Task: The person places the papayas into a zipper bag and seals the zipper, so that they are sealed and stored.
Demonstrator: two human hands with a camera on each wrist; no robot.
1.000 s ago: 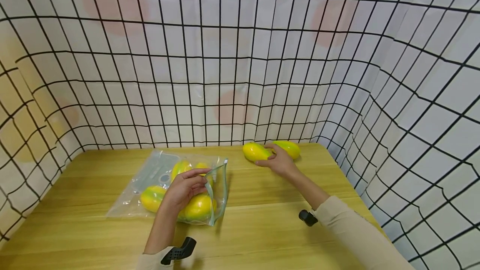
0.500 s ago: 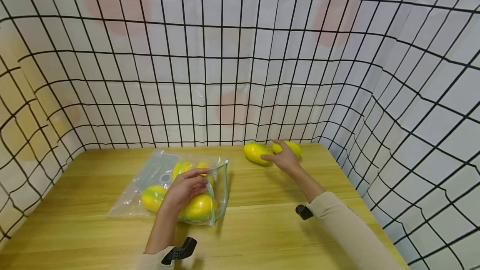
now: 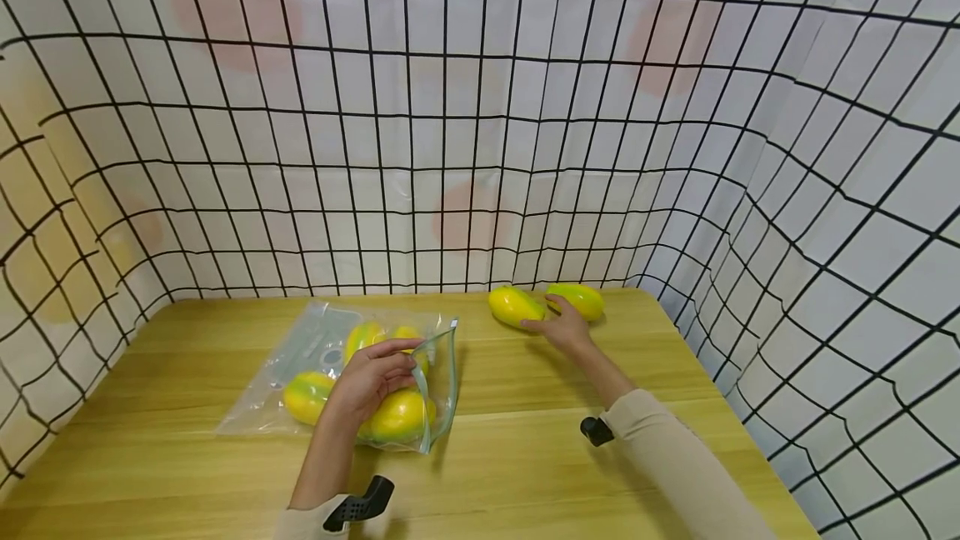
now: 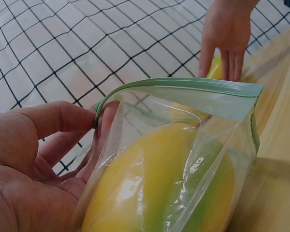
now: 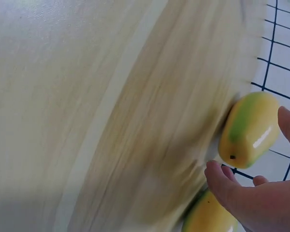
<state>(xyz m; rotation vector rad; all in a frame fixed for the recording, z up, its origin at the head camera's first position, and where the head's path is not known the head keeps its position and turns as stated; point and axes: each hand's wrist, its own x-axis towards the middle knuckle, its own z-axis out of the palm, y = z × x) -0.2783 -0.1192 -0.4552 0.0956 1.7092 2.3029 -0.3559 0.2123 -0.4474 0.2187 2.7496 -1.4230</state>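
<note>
My left hand point(image 3: 372, 380) pinches the opening edge of a clear zip bag point(image 3: 288, 361) between thumb and fingers. Inside the bag lie several yellow-green mangoes point(image 3: 401, 415); one bulges against the plastic point(image 4: 154, 179) in the left wrist view. At the back of the table, my right hand point(image 3: 567, 330) reaches in between two loose mangoes. Its thumb and fingers are spread around the near end of the left mango point(image 5: 249, 128), without gripping it. The right mango point(image 3: 581, 300) lies beside the fingers, partly cut off in the right wrist view.
A wooden table point(image 3: 510, 473) carries everything. Black wire mesh point(image 3: 480, 148) with pale sheeting behind it stands along the back and both sides, close behind the loose mangoes. Each wrist wears a black camera mount point(image 3: 360, 509).
My right hand has drawn back slightly toward me, its fingers coming off the right mango into the space between the two. My left hand and the bag have stayed put.
</note>
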